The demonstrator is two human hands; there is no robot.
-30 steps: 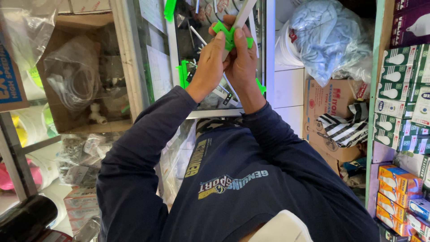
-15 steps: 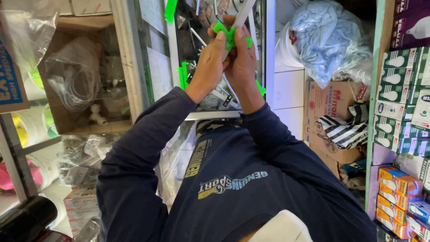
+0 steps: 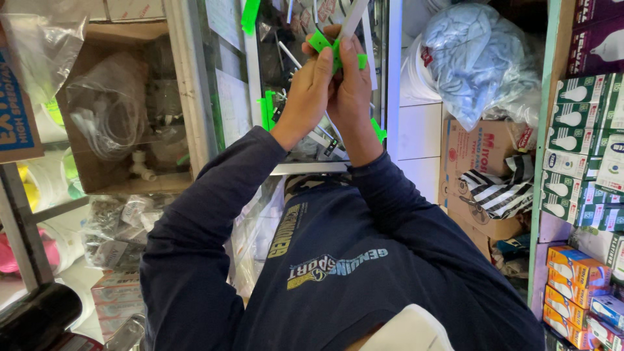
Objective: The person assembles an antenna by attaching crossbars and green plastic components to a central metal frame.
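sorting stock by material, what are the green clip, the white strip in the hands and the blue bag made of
Green clip: likely plastic, bright, matte, uniform colour. White strip: looks like plastic or painted metal, flat and smooth; cannot tell which. Blue bag: thin plastic film, glossy, crinkled.

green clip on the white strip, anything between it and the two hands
Nothing visible. The left hand and right hand already pinch the green clip on the white strip directly.
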